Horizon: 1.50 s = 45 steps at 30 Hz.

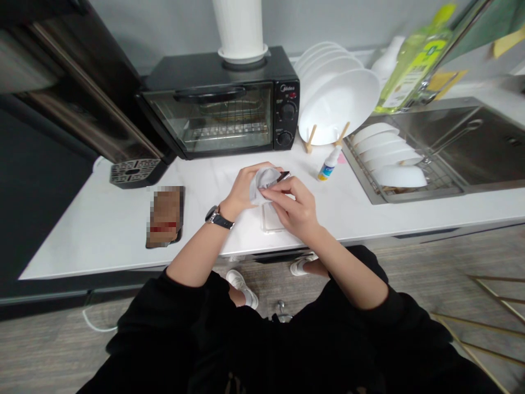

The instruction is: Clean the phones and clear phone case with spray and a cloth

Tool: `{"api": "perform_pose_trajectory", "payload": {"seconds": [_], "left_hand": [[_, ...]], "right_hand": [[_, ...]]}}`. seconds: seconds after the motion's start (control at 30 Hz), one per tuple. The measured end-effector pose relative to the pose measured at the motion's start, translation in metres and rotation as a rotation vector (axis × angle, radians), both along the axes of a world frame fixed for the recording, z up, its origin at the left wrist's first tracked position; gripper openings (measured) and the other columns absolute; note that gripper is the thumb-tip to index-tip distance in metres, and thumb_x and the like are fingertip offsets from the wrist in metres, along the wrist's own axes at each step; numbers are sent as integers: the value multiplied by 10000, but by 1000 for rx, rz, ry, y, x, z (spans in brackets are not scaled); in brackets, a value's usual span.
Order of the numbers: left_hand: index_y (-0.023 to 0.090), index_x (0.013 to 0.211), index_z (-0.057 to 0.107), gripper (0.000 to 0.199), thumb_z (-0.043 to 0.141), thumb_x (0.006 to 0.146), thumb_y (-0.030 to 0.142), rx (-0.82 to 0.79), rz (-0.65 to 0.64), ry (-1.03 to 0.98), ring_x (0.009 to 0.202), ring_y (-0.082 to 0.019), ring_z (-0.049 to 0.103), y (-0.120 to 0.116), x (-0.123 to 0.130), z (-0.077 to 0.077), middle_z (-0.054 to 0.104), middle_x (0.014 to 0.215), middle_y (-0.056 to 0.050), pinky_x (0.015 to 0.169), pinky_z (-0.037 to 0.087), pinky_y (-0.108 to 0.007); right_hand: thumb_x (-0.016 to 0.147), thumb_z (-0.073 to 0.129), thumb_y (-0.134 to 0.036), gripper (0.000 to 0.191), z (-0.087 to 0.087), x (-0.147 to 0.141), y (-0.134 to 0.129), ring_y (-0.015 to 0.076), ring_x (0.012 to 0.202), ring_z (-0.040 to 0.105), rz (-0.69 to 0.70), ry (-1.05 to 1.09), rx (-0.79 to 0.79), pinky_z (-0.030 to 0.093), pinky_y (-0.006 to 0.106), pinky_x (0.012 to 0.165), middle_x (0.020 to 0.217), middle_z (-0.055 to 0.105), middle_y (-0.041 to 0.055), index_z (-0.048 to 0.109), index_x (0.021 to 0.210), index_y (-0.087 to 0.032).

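Here, near the worktop's front edge, the left hand is cupping a whitish container; the right hand is pinching at its mouth.

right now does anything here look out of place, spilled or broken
No spill or damage shows. One oddity: the white pot stands on top of the toaster oven, an unusual perch, since that surface likely gets hot in use.

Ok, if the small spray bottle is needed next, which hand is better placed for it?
Probably the right hand: it is nearer to the small spray bottle, though its fingers are at the whitish container, which the left hand holds.
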<state>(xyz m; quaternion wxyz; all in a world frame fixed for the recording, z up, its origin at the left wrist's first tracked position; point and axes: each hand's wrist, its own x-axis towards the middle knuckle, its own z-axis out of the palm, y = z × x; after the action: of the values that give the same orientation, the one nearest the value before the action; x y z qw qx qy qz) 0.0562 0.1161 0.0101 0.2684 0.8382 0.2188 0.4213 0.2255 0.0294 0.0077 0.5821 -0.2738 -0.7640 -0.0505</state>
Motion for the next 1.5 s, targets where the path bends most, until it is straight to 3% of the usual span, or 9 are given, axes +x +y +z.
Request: {"api": "perform_pose_trajectory", "payload": {"seconds": [0.17, 0.4, 0.5, 0.73, 0.9, 1.07, 1.23, 1.4, 1.5], "left_hand": [[196, 1145, 743, 450, 757, 842, 529, -25, -17, -10, 1054, -284, 782, -5, 0, 6, 799, 1150, -88, 941, 620, -410], [198, 1013, 760, 193, 647, 890, 293, 257, 48, 33, 935, -254, 764, 1, 2, 6, 786, 1026, -95, 816, 597, -371], [191, 1052, 763, 221, 611, 918, 281, 235, 48, 83, 937, -235, 755, 1, 2, 8, 777, 1025, -100, 812, 580, -344], [186, 828, 708, 76, 666, 772, 216, 147, 80, 253, 776, -245, 714, -10, 2, 25, 755, 863, -68, 718, 544, -344], [200, 805, 737, 57, 702, 829, 237, 108, 127, 401, 687, -223, 696, -23, 10, 42, 754, 756, -54, 654, 514, -319], [216, 743, 773, 268, 765, 910, 426, 210, 364, 419, 599, -209, 678, -48, 3, 49, 712, 617, -37, 614, 485, -303], [272, 992, 829, 328, 859, 829, 554, 145, 589, 241, 801, -216, 771, -85, -29, 28, 846, 968, -35, 682, 551, -291], [211, 993, 834, 311, 778, 916, 508, -230, 614, -50, 804, -218, 782, -114, -34, -14, 846, 925, -27, 711, 612, -311], [231, 1018, 839, 276, 770, 930, 484, -266, 695, -89, 834, -223, 792, -127, -21, -25, 850, 969, -15, 755, 626, -324]], "right_hand": [[1037, 567, -136, 370, -1, 1, 3, 179, 940, 666, 16, 12, -15, 579, 318, 709, 1043, 677, 43, 711, 1316, -333], [1033, 610, -236, 265, 4, 27, 21, 214, 913, 665, -85, 135, -81, 581, 396, 735, 984, 665, 50, 778, 1216, -325], [1030, 624, -245, 258, 8, 36, 22, 217, 923, 664, -87, 147, -110, 593, 403, 750, 979, 663, 49, 785, 1213, -333], [1050, 588, -215, 314, 15, 43, 7, 187, 979, 670, 35, -127, -85, 604, 339, 737, 1110, 708, 43, 735, 1277, -374], [1021, 680, -280, 250, 22, 54, 9, 199, 956, 682, 38, -169, -39, 590, 347, 738, 1093, 741, 63, 746, 1258, -324], [1018, 687, -338, 196, 19, 54, 4, 215, 919, 714, 6, -51, -124, 604, 382, 774, 1048, 763, 81, 784, 1173, -266], [998, 712, -417, 213, 5, 51, 1, 195, 854, 711, -7, 183, -345, 596, 335, 730, 971, 755, 62, 809, 1041, -233], [971, 726, -510, 301, -15, 55, 8, 195, 871, 708, 52, 278, -543, 567, 281, 633, 942, 756, 62, 802, 943, -220], [989, 722, -415, 208, -19, 61, 9, 190, 878, 701, 11, 215, -538, 585, 312, 718, 946, 749, 54, 820, 987, -232]]}}
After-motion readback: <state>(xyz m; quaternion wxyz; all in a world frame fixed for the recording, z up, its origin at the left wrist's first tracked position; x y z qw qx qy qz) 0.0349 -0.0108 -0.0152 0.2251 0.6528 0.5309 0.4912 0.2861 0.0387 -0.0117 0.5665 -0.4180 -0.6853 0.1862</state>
